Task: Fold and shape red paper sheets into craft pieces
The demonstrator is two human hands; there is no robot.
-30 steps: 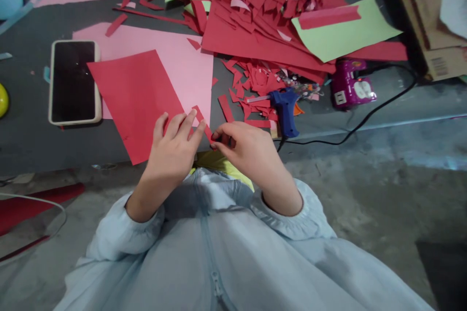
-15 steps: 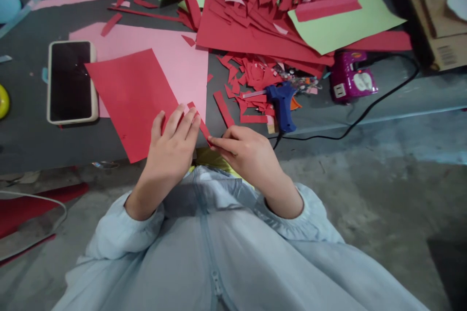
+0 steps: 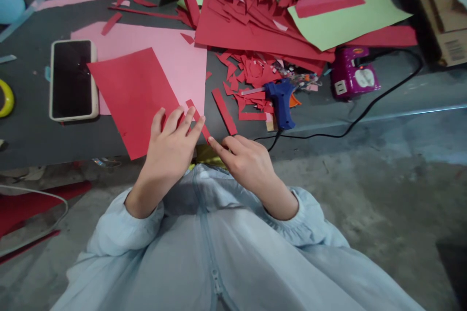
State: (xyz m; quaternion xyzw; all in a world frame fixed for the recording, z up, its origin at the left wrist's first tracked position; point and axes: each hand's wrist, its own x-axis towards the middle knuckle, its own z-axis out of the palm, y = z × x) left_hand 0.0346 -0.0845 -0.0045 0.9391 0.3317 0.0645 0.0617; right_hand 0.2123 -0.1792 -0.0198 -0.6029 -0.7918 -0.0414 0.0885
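My left hand (image 3: 171, 148) lies with its fingers stretched out, pressing on a narrow red paper strip (image 3: 197, 117) and the near corner of a red paper sheet (image 3: 134, 97). My right hand (image 3: 244, 163) pinches the near end of that strip between thumb and forefinger. The red sheet rests on a pink sheet (image 3: 171, 58) on the dark work surface (image 3: 32, 141). A second loose red strip (image 3: 224, 111) lies just right of the held one.
A phone (image 3: 73, 80) lies face up at the left. A blue glue gun (image 3: 279, 103) with a black cord (image 3: 365, 112) sits to the right, beside a purple device (image 3: 353, 77). A big heap of red scraps (image 3: 255, 0) and a green sheet (image 3: 346, 19) fill the back.
My right hand has moved down and straightened, its forefinger now running along the strip's near end. The left hand's fingers have stayed on the strip. The view shifted slightly.
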